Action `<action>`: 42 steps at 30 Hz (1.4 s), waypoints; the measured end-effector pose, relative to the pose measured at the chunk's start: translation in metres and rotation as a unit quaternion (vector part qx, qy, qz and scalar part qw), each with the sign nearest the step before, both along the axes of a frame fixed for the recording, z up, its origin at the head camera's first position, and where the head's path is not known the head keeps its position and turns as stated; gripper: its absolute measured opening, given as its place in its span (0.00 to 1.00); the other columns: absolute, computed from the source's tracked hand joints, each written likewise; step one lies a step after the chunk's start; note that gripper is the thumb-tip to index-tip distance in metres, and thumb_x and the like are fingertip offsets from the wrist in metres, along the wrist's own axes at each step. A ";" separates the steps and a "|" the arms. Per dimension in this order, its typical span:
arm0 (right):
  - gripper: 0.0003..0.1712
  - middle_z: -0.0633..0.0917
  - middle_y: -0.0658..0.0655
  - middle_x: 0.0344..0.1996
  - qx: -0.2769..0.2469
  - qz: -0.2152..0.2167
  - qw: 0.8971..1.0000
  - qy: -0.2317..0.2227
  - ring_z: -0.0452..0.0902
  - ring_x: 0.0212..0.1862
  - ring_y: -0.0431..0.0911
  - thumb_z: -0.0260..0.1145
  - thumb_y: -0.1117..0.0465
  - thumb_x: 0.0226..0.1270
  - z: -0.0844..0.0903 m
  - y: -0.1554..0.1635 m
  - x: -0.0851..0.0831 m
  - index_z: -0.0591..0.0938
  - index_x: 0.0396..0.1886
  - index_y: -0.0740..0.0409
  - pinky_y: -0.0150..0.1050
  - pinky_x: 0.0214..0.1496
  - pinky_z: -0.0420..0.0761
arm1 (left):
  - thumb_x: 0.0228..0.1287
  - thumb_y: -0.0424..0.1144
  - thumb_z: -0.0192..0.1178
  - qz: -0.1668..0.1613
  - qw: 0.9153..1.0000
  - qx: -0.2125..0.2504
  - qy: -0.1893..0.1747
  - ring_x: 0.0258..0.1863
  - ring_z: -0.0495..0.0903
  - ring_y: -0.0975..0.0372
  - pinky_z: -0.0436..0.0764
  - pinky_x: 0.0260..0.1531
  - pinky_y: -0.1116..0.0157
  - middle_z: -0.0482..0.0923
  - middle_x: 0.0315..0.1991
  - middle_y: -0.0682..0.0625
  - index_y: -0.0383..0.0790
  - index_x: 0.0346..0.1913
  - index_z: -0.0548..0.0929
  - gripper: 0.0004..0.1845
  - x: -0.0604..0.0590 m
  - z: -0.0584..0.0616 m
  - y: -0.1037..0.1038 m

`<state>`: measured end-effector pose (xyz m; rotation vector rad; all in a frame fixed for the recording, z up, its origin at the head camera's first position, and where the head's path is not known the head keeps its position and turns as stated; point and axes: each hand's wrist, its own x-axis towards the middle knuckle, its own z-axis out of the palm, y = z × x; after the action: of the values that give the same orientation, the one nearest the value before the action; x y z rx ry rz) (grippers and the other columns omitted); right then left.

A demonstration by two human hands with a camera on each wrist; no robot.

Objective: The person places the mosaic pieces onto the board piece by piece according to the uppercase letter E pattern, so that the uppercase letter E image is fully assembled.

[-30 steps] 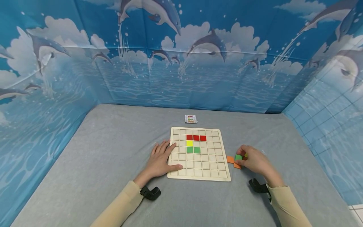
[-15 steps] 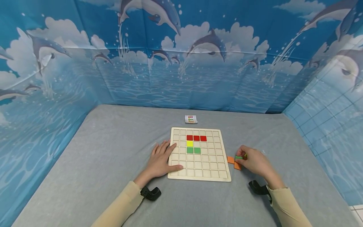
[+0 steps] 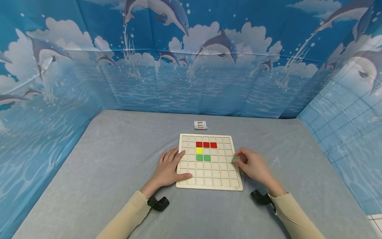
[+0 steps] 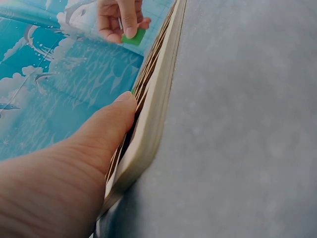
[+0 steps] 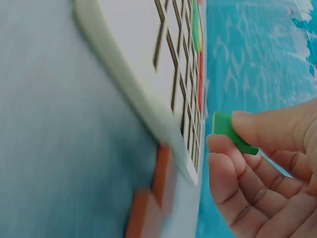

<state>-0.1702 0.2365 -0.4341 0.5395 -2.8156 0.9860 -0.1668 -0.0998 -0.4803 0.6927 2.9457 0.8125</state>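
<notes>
while l hand (image 3: 168, 167) lies flat, r hand (image 3: 251, 164) pinches green tile (image 5: 229, 131).

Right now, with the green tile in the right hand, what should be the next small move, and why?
Probably carry the green tile left to the empty cell beside the two green tiles and lower it in. The right hand pinches it over the board's right edge, while the left hand rests on the board's left edge.

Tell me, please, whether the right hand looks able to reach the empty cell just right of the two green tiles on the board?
Probably yes: the right hand, pinching a green tile, hovers at the board's right edge, and only empty cells lie between it and the green tiles.
</notes>
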 end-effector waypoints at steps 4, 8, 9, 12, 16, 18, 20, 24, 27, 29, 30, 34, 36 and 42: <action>0.09 0.79 0.50 0.29 -0.027 0.048 0.998 0.017 0.74 0.28 0.41 0.68 0.73 0.58 -0.002 -0.014 -0.005 0.79 0.37 0.60 0.35 0.28 0.76 | 0.53 0.70 0.57 -0.001 1.000 -0.003 0.002 0.73 0.41 0.54 0.38 0.66 0.50 0.46 0.74 0.44 0.46 0.74 0.56 0.51 0.000 0.000 0.000; 0.10 0.79 0.49 0.30 -0.030 0.076 0.996 0.024 0.73 0.29 0.40 0.67 0.74 0.58 -0.002 -0.024 -0.010 0.80 0.37 0.59 0.36 0.30 0.76 | 0.53 0.70 0.58 0.000 1.000 -0.001 0.000 0.73 0.41 0.54 0.38 0.66 0.50 0.46 0.74 0.44 0.46 0.74 0.56 0.51 0.000 0.000 0.001; 0.10 0.79 0.48 0.30 -0.028 0.080 0.996 0.024 0.73 0.28 0.40 0.67 0.73 0.58 -0.002 -0.027 -0.012 0.81 0.37 0.58 0.36 0.30 0.75 | 0.53 0.70 0.58 0.000 1.000 -0.001 -0.001 0.73 0.41 0.54 0.38 0.66 0.50 0.46 0.74 0.44 0.46 0.74 0.56 0.51 0.000 0.001 0.001; 0.09 0.80 0.47 0.30 -0.020 0.088 0.996 0.024 0.73 0.29 0.39 0.68 0.72 0.58 -0.002 -0.034 -0.016 0.82 0.37 0.58 0.36 0.31 0.76 | 0.53 0.70 0.58 0.000 1.000 -0.003 0.000 0.73 0.41 0.53 0.37 0.66 0.50 0.46 0.74 0.44 0.46 0.74 0.56 0.51 0.000 0.001 0.001; 0.08 0.81 0.47 0.31 -0.026 0.097 0.995 0.017 0.75 0.30 0.39 0.69 0.72 0.58 -0.005 -0.042 -0.020 0.83 0.37 0.59 0.36 0.33 0.77 | 0.53 0.70 0.58 -0.002 1.000 -0.003 0.001 0.73 0.41 0.53 0.37 0.66 0.50 0.46 0.74 0.44 0.46 0.74 0.56 0.51 -0.001 0.000 0.001; 0.07 0.81 0.48 0.31 -0.029 0.099 0.995 0.009 0.75 0.30 0.39 0.68 0.72 0.58 -0.006 -0.044 -0.021 0.83 0.36 0.59 0.36 0.33 0.77 | 0.53 0.70 0.58 -0.002 1.000 -0.003 0.001 0.73 0.41 0.53 0.37 0.66 0.50 0.46 0.74 0.44 0.46 0.74 0.56 0.51 -0.001 0.000 0.001; 0.07 0.81 0.48 0.32 -0.029 0.100 0.995 -0.001 0.75 0.30 0.39 0.68 0.71 0.59 -0.006 -0.046 -0.022 0.83 0.36 0.58 0.36 0.33 0.77 | 0.53 0.70 0.58 -0.002 1.000 -0.003 0.001 0.73 0.40 0.53 0.37 0.66 0.50 0.46 0.74 0.44 0.46 0.74 0.56 0.51 -0.001 0.000 0.001; 0.06 0.80 0.48 0.32 -0.022 0.099 0.995 -0.019 0.74 0.30 0.40 0.66 0.71 0.61 -0.006 -0.050 -0.024 0.83 0.36 0.57 0.37 0.33 0.77 | 0.53 0.70 0.58 -0.002 1.000 -0.001 -0.001 0.73 0.40 0.53 0.37 0.66 0.50 0.45 0.74 0.44 0.46 0.74 0.56 0.51 -0.001 0.000 0.000; 0.06 0.80 0.48 0.31 -0.017 0.096 0.995 -0.027 0.74 0.29 0.39 0.66 0.71 0.61 -0.006 -0.051 -0.025 0.83 0.36 0.57 0.37 0.32 0.77 | 0.53 0.70 0.58 -0.002 1.000 0.001 -0.003 0.73 0.40 0.53 0.36 0.66 0.50 0.45 0.74 0.44 0.46 0.74 0.56 0.51 -0.001 0.000 0.000; 0.06 0.80 0.48 0.31 -0.015 0.096 0.995 -0.030 0.74 0.28 0.40 0.66 0.71 0.62 -0.006 -0.052 -0.027 0.83 0.36 0.57 0.37 0.31 0.76 | 0.53 0.70 0.58 -0.001 1.000 0.001 -0.003 0.73 0.40 0.53 0.36 0.66 0.50 0.45 0.74 0.44 0.46 0.74 0.56 0.51 -0.001 0.000 -0.001; 0.06 0.80 0.48 0.31 -0.015 0.096 0.995 -0.031 0.73 0.28 0.40 0.66 0.71 0.62 -0.006 -0.053 -0.027 0.82 0.36 0.57 0.37 0.31 0.76 | 0.53 0.70 0.58 0.000 1.000 0.000 -0.004 0.73 0.39 0.53 0.36 0.66 0.50 0.45 0.74 0.44 0.47 0.74 0.56 0.51 -0.001 0.000 -0.001; 0.05 0.80 0.49 0.29 -0.013 0.094 0.995 -0.042 0.72 0.27 0.41 0.65 0.71 0.62 -0.006 -0.054 -0.029 0.82 0.36 0.57 0.38 0.30 0.74 | 0.53 0.70 0.58 0.000 1.000 0.001 -0.002 0.73 0.40 0.53 0.37 0.66 0.50 0.45 0.74 0.44 0.46 0.74 0.56 0.51 -0.001 0.000 -0.001; 0.05 0.79 0.49 0.29 -0.011 0.090 0.995 -0.051 0.71 0.26 0.41 0.65 0.70 0.63 -0.007 -0.054 -0.030 0.81 0.36 0.57 0.39 0.30 0.73 | 0.53 0.70 0.58 0.000 1.000 0.001 -0.003 0.73 0.40 0.54 0.37 0.66 0.50 0.45 0.74 0.44 0.47 0.74 0.56 0.51 -0.001 0.000 -0.001; 0.04 0.80 0.51 0.32 -0.003 0.074 0.995 -0.064 0.72 0.29 0.42 0.64 0.69 0.65 -0.009 -0.055 -0.030 0.81 0.37 0.57 0.40 0.33 0.74 | 0.53 0.70 0.57 0.000 1.000 -0.004 -0.006 0.73 0.40 0.54 0.37 0.66 0.51 0.45 0.74 0.45 0.48 0.75 0.55 0.51 -0.001 -0.001 -0.001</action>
<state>-0.2007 0.1815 -0.4434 0.7191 -2.9184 1.0932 -0.1679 -0.1006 -0.4814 0.6847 2.9366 0.8023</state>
